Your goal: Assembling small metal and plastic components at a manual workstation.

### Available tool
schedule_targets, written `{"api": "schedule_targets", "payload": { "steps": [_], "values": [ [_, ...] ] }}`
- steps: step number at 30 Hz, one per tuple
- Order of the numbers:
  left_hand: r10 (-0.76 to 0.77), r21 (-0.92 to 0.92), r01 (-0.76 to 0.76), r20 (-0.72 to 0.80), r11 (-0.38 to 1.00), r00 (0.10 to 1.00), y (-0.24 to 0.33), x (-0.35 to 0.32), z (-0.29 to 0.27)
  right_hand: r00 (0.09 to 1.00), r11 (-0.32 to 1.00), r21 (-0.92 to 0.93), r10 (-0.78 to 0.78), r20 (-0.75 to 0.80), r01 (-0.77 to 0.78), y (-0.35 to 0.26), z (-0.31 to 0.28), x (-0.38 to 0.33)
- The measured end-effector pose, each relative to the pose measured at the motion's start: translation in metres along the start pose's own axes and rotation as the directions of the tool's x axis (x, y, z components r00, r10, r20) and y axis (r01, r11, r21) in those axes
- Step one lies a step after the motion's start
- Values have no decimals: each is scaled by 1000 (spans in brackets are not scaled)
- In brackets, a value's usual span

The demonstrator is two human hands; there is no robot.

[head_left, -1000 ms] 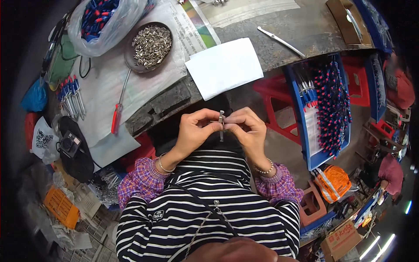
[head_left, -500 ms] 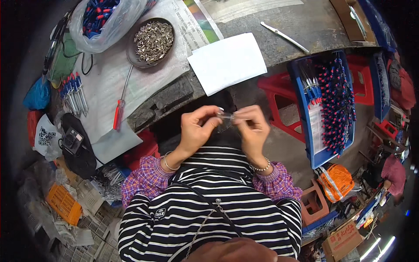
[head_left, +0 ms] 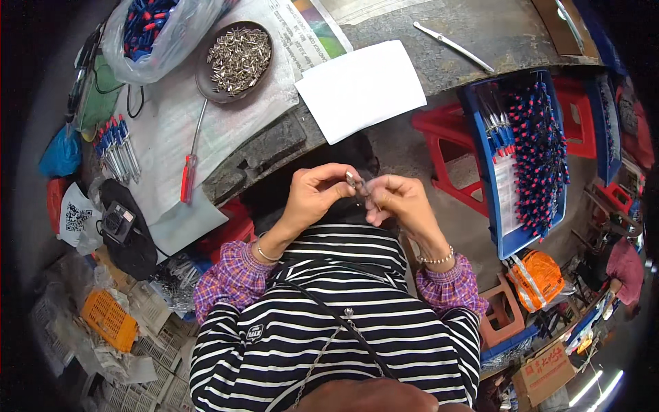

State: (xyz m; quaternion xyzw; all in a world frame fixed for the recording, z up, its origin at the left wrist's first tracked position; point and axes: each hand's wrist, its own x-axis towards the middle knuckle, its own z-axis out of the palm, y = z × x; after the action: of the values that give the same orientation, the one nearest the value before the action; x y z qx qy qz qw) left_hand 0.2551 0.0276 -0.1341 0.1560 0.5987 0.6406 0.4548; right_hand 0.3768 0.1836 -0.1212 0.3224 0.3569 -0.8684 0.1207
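My left hand (head_left: 307,200) is in front of the table edge, thumb and forefinger pinching a small silvery metal piece (head_left: 351,180). Close beside it, my right hand (head_left: 406,200) is closed in a pinch, its fingertips nearly meeting the left ones. A thin, clear part seems to lie between the fingertips, but blur hides what it is. On the table stands a dark round dish (head_left: 204,88) full of small silvery metal tips (head_left: 240,58). A white folded sheet (head_left: 364,89) lies at the table edge beyond my hands.
A screwdriver (head_left: 187,180) and several blue-and-silver pens (head_left: 121,152) lie on the left. Behind them is a plastic bag (head_left: 165,58) of blue and red parts. At right, a blue tray (head_left: 528,242) of pens rests on red stools (head_left: 449,127). A white stick (head_left: 453,47) lies at the back.
My right hand has shifted slightly right and its fingers have turned and curled. The clear piece spanning both hands is less distinct now; a silvery piece shows at my left fingertips.
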Motion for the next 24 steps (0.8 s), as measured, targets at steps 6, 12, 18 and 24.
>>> {"api": "schedule_targets", "payload": {
  "steps": [6,12,18,24],
  "values": [
    [26,78,-33,92,996,995,4,3,-5,951,884,-367,-309,6,290,-1,8,-7],
    [10,-1,-10,70,1000,997,8,3,-5,918,848,-385,-396,-4,364,-1,16,-10],
    [124,54,-128,69,990,990,10,3,-3,873,795,-419,-488,-14,438,6,18,-13],
    [327,296,-340,95,893,940,16,3,0,769,622,-564,-639,35,543,12,23,-16]
  ]
}}
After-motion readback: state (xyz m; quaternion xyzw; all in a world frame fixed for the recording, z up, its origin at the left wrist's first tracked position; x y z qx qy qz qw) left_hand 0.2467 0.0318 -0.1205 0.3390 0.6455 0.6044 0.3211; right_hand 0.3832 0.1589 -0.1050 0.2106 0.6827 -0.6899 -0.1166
